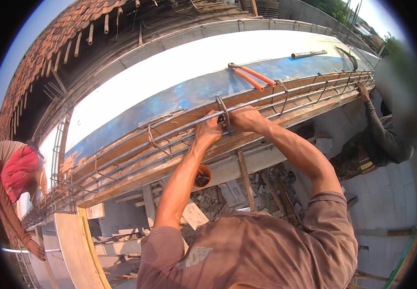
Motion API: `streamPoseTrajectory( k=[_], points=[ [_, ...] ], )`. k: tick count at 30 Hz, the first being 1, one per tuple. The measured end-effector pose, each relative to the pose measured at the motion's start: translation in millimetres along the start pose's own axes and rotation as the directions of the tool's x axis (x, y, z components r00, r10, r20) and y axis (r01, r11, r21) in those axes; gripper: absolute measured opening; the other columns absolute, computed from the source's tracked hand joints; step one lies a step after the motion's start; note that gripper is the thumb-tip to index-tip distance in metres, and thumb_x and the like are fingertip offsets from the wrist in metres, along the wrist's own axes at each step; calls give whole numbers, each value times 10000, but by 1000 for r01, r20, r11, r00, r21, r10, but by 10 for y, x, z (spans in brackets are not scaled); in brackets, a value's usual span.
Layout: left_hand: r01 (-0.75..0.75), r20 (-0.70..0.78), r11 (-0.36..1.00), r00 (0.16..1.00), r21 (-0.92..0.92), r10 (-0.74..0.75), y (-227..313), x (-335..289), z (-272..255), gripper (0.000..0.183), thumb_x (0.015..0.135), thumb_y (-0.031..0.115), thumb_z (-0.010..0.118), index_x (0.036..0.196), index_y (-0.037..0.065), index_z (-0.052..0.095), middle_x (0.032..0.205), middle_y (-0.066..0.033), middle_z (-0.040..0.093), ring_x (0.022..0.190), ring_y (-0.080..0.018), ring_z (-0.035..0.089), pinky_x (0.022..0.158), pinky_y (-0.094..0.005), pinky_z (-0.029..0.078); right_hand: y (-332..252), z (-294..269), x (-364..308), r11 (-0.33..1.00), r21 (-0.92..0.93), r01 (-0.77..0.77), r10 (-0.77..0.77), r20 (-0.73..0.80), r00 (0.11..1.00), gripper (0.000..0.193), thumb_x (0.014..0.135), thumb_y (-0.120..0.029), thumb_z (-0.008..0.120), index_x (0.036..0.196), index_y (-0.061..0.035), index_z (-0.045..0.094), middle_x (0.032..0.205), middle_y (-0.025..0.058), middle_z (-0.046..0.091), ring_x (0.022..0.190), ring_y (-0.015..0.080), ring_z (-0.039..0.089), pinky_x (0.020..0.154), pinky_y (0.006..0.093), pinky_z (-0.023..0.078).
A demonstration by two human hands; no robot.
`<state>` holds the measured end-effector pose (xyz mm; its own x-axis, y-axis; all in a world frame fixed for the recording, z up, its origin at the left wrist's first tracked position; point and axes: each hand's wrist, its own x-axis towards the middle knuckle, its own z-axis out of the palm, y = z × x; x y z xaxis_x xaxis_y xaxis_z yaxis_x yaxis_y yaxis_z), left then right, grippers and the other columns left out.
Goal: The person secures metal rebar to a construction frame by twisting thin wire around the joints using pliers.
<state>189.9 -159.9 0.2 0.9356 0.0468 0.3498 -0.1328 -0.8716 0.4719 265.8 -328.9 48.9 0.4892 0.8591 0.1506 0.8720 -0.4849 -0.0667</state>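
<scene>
A rebar cage (pixel 179 126) of long steel bars runs across the view inside a wooden beam form. Both of my hands work close together at a bent steel stirrup (pixel 222 109) in its middle. My left hand (pixel 209 129) is closed against the bars just left of the stirrup, and what its fingers pinch is hidden. On the stirrup's right side my right hand (pixel 245 119) has its fingers curled at the steel, with the tips partly hidden. Beyond them, end-cutting pincers (pixel 253 77) with orange handles lie on the blue-stained edge of the white panel.
A metal tube-like tool (pixel 309 55) lies on the white panel (pixel 170 65). At the right a co-worker's hand (pixel 363 91) touches the cage; another person in a red garment (pixel 21 173) bends at the left. Below are an orange bucket (pixel 202 176), rubble and timber props (pixel 245 178).
</scene>
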Motion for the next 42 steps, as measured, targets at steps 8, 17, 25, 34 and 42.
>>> streamPoseTrajectory(
  k=[8, 17, 25, 34, 42],
  points=[
    [58, 51, 998, 997, -4, -58, 226, 72, -1, 268, 861, 206, 690, 1098, 81, 689, 1064, -211, 697, 1002, -429, 663, 864, -506, 516, 152, 130, -270, 980, 167, -110, 135, -150, 979, 251, 881, -269, 656, 1044, -90, 720, 878, 198, 712, 869, 385, 695, 800, 500, 546],
    [259, 123, 962, 961, -90, -247, 158, -42, -108, 296, 855, 216, 731, 1089, 48, 665, 1066, -230, 698, 1018, -433, 667, 849, -505, 523, -52, -1243, -568, 897, -20, -442, 363, -539, 760, 365, 906, -319, 681, 1055, 15, 671, 951, 178, 727, 927, 362, 693, 740, 463, 559],
    [211, 85, 977, 975, -28, -207, 204, 65, -54, 386, 867, 278, 756, 1181, 68, 676, 1111, -214, 705, 1070, -432, 658, 889, -497, 528, 813, -1163, 321, 896, -43, -441, 442, 162, 882, 357, 802, -228, 716, 1027, 33, 622, 812, 188, 734, 787, 365, 735, 703, 436, 576],
    [315, 104, 928, 948, -201, -299, -11, -29, -28, 303, 879, 259, 699, 1133, 95, 701, 1109, -208, 706, 1074, -399, 661, 896, -498, 520, 85, -1564, -847, 928, -279, -248, 73, -517, 853, 29, 755, 11, 613, 783, 11, 604, 993, 135, 587, 875, 354, 629, 764, 448, 534],
    [150, 117, 966, 985, -211, -127, 98, 23, -49, 373, 847, 241, 753, 1181, 85, 697, 1185, -179, 705, 1093, -388, 663, 914, -470, 542, -252, -1009, -2066, 780, -517, -351, 226, -290, 930, 383, 809, -45, 631, 1183, 18, 678, 1529, 112, 445, 1415, 311, 428, 1196, 534, 310]
  ],
)
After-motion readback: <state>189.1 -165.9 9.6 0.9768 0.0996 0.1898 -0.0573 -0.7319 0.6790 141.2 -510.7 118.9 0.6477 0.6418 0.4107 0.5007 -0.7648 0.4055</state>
